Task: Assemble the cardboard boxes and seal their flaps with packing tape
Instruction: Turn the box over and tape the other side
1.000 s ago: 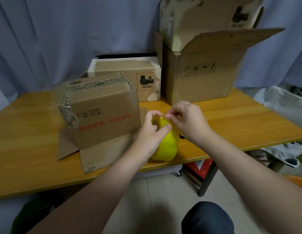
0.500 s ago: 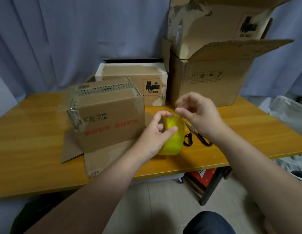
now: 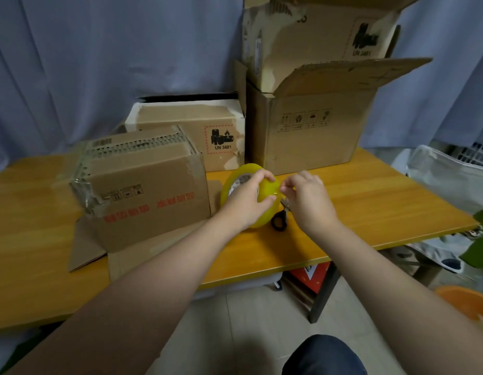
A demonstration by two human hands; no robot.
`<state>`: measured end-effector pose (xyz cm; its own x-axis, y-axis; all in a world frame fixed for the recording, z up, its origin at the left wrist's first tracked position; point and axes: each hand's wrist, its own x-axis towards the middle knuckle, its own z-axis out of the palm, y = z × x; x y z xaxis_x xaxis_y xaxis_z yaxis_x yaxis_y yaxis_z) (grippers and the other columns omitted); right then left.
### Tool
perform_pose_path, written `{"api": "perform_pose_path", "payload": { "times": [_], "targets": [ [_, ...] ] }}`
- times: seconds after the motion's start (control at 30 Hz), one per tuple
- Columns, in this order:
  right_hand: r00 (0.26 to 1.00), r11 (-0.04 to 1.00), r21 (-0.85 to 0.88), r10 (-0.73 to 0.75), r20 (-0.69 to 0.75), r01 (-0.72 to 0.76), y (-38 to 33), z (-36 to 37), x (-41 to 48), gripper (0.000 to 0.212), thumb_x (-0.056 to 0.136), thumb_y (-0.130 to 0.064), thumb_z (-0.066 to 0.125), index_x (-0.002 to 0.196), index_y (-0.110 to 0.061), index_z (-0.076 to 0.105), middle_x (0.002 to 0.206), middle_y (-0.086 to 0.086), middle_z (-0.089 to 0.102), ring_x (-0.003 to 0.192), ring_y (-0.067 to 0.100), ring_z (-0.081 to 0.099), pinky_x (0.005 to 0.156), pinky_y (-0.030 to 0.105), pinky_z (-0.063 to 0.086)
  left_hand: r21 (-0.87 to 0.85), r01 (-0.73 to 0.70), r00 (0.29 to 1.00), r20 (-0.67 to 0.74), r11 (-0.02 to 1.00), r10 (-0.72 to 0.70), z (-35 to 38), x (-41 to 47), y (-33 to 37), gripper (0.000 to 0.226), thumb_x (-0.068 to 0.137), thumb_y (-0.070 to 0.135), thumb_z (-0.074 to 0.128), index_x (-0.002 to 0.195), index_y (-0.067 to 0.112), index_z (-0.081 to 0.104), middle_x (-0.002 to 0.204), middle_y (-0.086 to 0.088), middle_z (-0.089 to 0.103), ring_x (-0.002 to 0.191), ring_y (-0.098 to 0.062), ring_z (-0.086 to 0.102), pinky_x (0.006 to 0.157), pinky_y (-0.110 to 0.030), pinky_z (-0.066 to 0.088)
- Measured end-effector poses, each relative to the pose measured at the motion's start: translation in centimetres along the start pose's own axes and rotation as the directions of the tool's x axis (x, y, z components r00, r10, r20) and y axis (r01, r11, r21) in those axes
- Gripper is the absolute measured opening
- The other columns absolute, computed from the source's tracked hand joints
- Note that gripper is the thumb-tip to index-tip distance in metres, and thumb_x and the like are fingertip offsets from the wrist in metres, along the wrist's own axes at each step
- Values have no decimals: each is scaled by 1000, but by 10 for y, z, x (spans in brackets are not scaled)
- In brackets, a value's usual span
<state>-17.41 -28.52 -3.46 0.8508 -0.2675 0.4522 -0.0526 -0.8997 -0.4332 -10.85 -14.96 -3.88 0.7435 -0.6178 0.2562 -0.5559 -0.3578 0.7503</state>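
Note:
A yellow roll of packing tape (image 3: pixel 264 212) stands on edge over the wooden table, and my left hand (image 3: pixel 248 201) grips it from the near side, fingers curled over its rim. My right hand (image 3: pixel 308 198) pinches the loose tape end at the roll's right face. A cardboard box (image 3: pixel 145 190) with red print lies on its side to the left, its bottom flaps (image 3: pixel 86 253) spread on the table. Behind it sits a taped box marked UN 3481 (image 3: pixel 189 128). A tall open box (image 3: pixel 313 131) stands at the back right.
Black-handled scissors (image 3: pixel 279 223) lie on the table (image 3: pixel 370 209) just under my right hand, partly hidden. A white bag (image 3: pixel 451 180) and an orange tub (image 3: pixel 467 301) sit off the table's right side. Blue curtains hang behind.
The roll has turned and tilted so its core now faces left. My right hand came down from above the roll to its right face, still at the tape end.

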Motion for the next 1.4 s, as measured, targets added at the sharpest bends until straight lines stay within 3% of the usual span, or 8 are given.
{"api": "perform_pose_path", "payload": {
  "times": [0.33, 0.43, 0.6, 0.7, 0.87, 1.13, 1.27, 1.4],
  "targets": [
    [948, 952, -27, 305, 89, -303, 30, 16, -6, 38, 99, -16, 45, 135, -5, 47, 135, 15, 46, 119, 33, 47, 91, 37, 40, 580, -94, 953, 287, 809, -95, 23, 20, 2, 51, 99, 27, 48, 146, 32, 28, 142, -7, 48, 125, -28, 47, 95, -41, 45],
    [983, 981, 69, 182, -29, -179, 7, 11, 1, 46, 97, -14, 48, 142, -9, 39, 137, 12, 46, 125, 29, 44, 100, 36, 37, 635, -73, 988, 154, 769, -33, 0, 4, 13, 58, 99, 29, 47, 150, 26, 21, 148, -3, 41, 134, -24, 37, 106, -38, 32],
    [985, 967, 205, -128, -118, 150, -81, 14, -2, 41, 91, -12, 53, 132, -14, 52, 128, 11, 51, 119, 29, 46, 101, 35, 36, 732, -104, 943, -143, 673, 301, -102, -75, 11, 41, 95, 30, 41, 130, 16, 56, 140, -3, 51, 133, -22, 41, 112, -38, 23],
    [926, 927, 64, -362, -104, 369, -153, 42, -5, 43, 89, -28, 41, 128, -18, 56, 132, 10, 52, 124, 32, 44, 107, 45, 30, 807, 39, 956, -201, 589, 213, -173, -110, -8, 62, 90, 50, 23, 124, 16, 62, 135, -4, 56, 130, -24, 46, 111, -40, 25],
    [974, 972, -62, -227, 25, 228, -225, 79, 10, 43, 100, -47, 25, 141, -41, 39, 157, -5, 23, 146, 27, 4, 108, 61, -16, 832, 75, 996, -41, 550, -74, -243, -138, -41, 98, 73, 81, -5, 147, 28, 32, 153, 10, 31, 143, -7, 19, 117, -39, -1],
    [903, 900, 242, -273, -332, 361, -192, 110, 9, 38, 93, -46, 39, 97, -32, 74, 108, -15, 68, 115, 17, 52, 109, 64, 3, 824, -238, 958, 286, 514, -14, -259, -159, -54, 106, 64, 82, 46, 150, 34, 8, 150, 25, 1, 141, 5, -4, 113, -34, -20],
    [929, 743, 559, -310, -201, 368, -185, 103, 27, 28, 89, -47, 44, 94, -39, 70, 108, -22, 64, 124, 5, 43, 115, 48, -6, 827, -400, 908, 299, 394, 295, -252, -160, -51, 69, 80, 31, 73, 142, 24, 41, 145, 12, 40, 135, -4, 33, 116, -42, 7],
    [908, 790, 483, -417, -29, 378, -180, 101, 38, 32, 96, -40, 39, 116, -35, 63, 138, -8, 50, 142, 11, 16, 115, 43, -10, 814, -347, 897, 141, 467, 420, -237, -158, -62, 49, 80, 17, 73, 127, 16, 59, 128, 2, 61, 114, -13, 60, 101, -37, 35]
  ]
}}
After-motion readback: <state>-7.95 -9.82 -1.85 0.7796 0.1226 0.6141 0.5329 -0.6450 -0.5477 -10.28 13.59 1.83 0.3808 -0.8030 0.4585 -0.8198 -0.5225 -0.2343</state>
